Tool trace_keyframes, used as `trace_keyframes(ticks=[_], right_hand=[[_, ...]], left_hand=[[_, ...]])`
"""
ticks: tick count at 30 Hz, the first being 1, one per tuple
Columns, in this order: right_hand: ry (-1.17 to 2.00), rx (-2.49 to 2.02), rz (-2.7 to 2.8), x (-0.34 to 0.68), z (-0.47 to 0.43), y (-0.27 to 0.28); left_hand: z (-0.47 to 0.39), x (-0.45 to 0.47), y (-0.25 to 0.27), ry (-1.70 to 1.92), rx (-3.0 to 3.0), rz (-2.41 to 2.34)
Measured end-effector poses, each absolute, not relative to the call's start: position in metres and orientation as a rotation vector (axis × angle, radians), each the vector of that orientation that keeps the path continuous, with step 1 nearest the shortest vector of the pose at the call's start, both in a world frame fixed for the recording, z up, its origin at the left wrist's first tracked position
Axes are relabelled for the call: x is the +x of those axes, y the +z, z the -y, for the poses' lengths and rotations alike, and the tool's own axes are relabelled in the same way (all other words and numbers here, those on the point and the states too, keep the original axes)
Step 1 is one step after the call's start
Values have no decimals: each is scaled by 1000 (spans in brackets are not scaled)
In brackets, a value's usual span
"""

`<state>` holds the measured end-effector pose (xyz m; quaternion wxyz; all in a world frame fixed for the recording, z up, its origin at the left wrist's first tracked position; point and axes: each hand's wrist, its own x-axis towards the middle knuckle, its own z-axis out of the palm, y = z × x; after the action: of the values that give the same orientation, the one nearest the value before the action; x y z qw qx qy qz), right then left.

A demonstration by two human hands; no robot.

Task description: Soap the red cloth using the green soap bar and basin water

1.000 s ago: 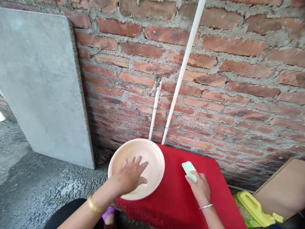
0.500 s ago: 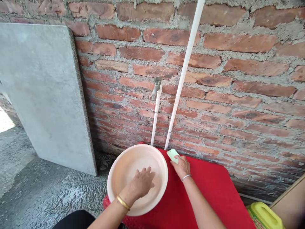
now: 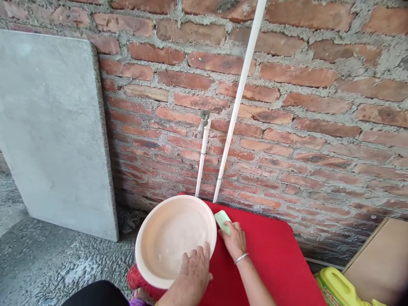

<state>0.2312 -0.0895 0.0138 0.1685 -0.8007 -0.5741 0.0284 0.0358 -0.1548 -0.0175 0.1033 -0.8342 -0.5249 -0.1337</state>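
Observation:
The pale peach plastic basin [image 3: 145,255] rests on the red cloth cover [image 3: 270,250], at its left end. Over the basin's front right rim lies my left hand [image 3: 193,272], fingers spread and holding nothing; whether it presses on the rim I cannot tell. Just right of the basin, my right hand [image 3: 234,242] is closed around a pale green bar with rounded corners [image 3: 223,219], low over the cloth or touching it. The palm and fingers hide its near end, and its exact kind does not show.
Behind the basin stand a metal tap [image 3: 203,123] and a white pipe [image 3: 237,102] against the brick wall [image 3: 306,110]. A grey slab [image 3: 57,131] leans at the left. Lower right are a yellow-green jug [image 3: 339,287] and a brown board [image 3: 379,263].
My left hand has moved from over the basin's middle toward me, to its front right rim. My right hand keeps hold of the pale green bar. The view has shifted slightly.

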Motion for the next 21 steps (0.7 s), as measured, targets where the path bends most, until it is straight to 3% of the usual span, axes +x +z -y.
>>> trace_keyframes(ticks=[3,6,15,21], right_hand=[[31,-2452,1458,279,109,22],[-30,-2577,1291,306,127,28],[-16,-2151,1681,221,133,0],[-120,-2396,1158,348,184,4]], left_hand=[[160,32,-37,-684,-2139,1228],[159,28,-36,-756,-2061,1145],[152,41,-39,-773,-2095,1274],[157,39,-27,-727,-2127,1254]])
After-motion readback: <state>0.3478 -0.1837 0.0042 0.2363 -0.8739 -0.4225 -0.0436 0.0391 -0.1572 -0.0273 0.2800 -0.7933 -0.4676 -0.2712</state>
